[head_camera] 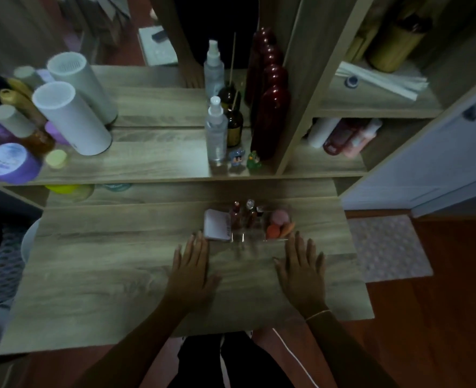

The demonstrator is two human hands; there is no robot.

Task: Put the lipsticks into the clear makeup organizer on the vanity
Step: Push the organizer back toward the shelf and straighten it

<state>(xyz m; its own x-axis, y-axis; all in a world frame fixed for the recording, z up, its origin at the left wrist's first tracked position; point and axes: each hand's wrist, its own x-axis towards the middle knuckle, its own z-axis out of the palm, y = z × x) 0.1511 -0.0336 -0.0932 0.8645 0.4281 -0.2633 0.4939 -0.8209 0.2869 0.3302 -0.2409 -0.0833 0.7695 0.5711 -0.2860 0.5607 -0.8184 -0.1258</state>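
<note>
The clear makeup organizer (pixel 241 238) stands on the wooden vanity top (pixel 113 264), just beyond my fingertips. Several lipsticks (pixel 249 212) stand upright in its back compartments. Pink and orange sponges (pixel 278 224) fill its right compartment. A white compact (pixel 217 225) sits at its left side. My left hand (pixel 193 271) lies flat on the wood, palm down, fingers apart, near the organizer's left front corner. My right hand (pixel 301 271) lies flat the same way by the right front corner. Neither hand holds anything.
A raised shelf behind the organizer carries a clear spray bottle (pixel 216 133), a dark red bottle (pixel 270 121), a white cylinder (pixel 71 119), a purple jar (pixel 6 163) and small figurines (pixel 253 161). A mirror stands behind them. A white door (pixel 427 152) is at right.
</note>
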